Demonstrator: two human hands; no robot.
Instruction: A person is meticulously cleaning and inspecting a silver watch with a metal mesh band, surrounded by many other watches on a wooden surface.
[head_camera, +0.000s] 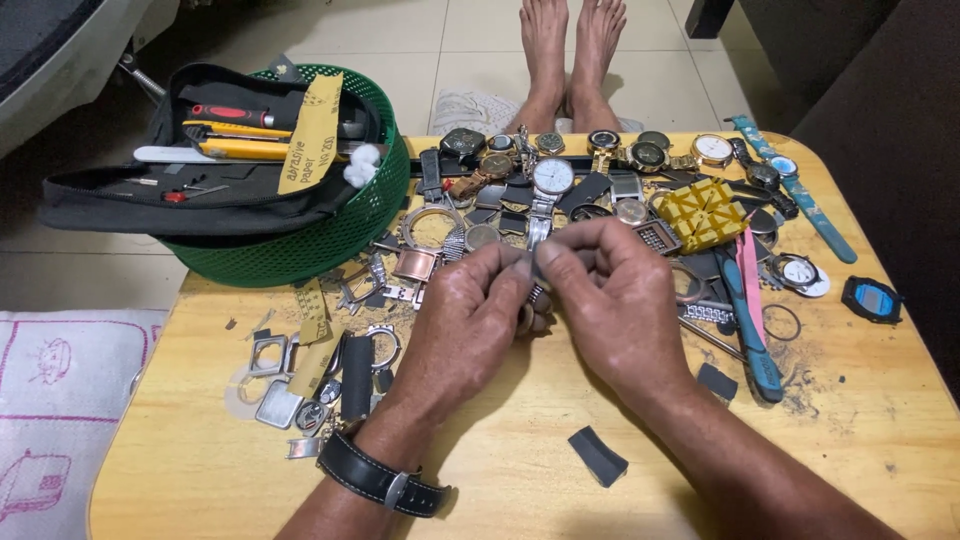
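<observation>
Both hands' fingers (505, 262) pinch one small grey strip (527, 262) (tightly closed).

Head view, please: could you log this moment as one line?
left hand: pinching small grey piece | right hand: pinching same piece | beneath: wooden table | nearby: watches, green basket

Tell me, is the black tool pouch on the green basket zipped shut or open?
Open. The black tool pouch lies unzipped across the green basket, flaps spread, tools showing inside.
</observation>
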